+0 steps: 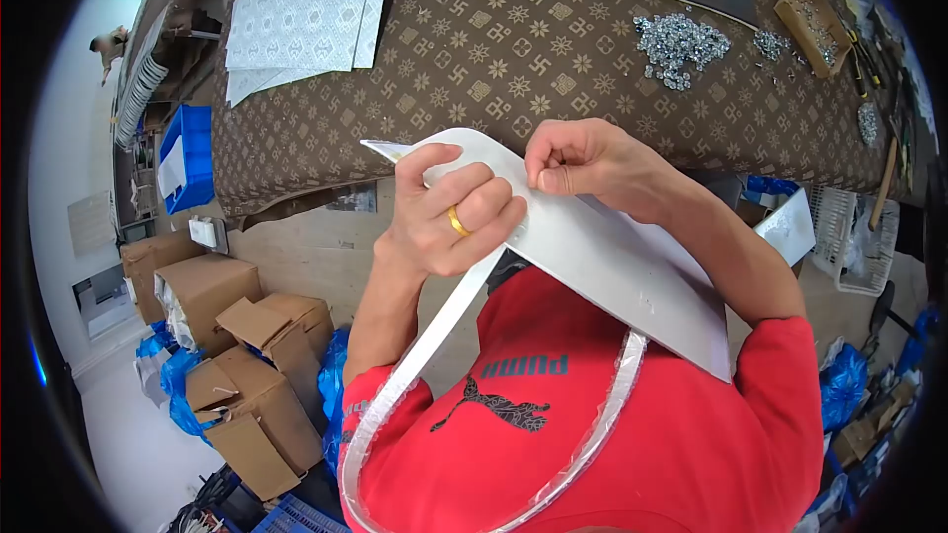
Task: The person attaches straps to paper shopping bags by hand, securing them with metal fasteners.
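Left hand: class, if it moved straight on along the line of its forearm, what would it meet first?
The left hand points away from the body, so probably the brown patterned tablecloth, just beyond the white sheet that its fingers grip. Depth is unclear.

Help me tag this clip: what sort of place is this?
Probably a small assembly workshop: a heap of metal hardware lies on the patterned worktable, embossed sheets are stacked there, cardboard boxes sit on the floor, and the left hand and right hand grip a white panel.
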